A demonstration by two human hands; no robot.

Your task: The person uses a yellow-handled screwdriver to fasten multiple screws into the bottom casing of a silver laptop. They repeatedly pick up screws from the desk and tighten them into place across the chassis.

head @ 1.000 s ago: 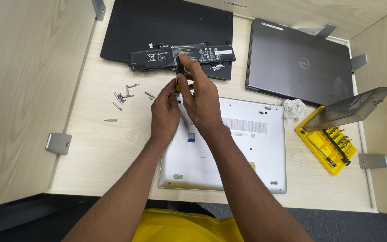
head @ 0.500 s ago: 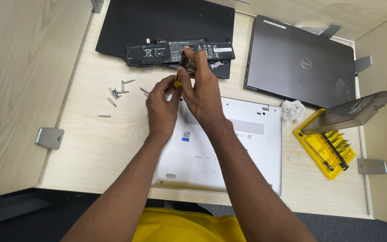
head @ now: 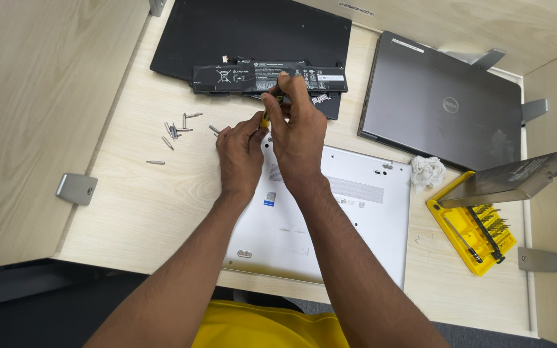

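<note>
The right hand (head: 298,132) pinches a thin yellow-handled screwdriver (head: 267,116) upright over the far-left corner of the white laptop (head: 336,212), which lies flat, underside up; the left hand (head: 240,151) closes round its lower shaft. It looks light, stiff and slippery, best gripped at the handle. Loose screws (head: 176,131) lie left, a black battery (head: 253,77) beyond.

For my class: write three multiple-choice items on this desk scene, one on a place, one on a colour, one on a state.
1. Where does the battery pack lie?
A. on the black laptop
B. on the grey laptop
C. in the tool case

2. What colour is the bit case?
A. red
B. yellow
C. blue

3. How does the white laptop lie?
A. open
B. standing on edge
C. underside up

A: the pack rests across the black lid. B: its tray is yellow. C: rubber feet and stickers face up, beneath the left hand and right hand with a screwdriver.
</note>
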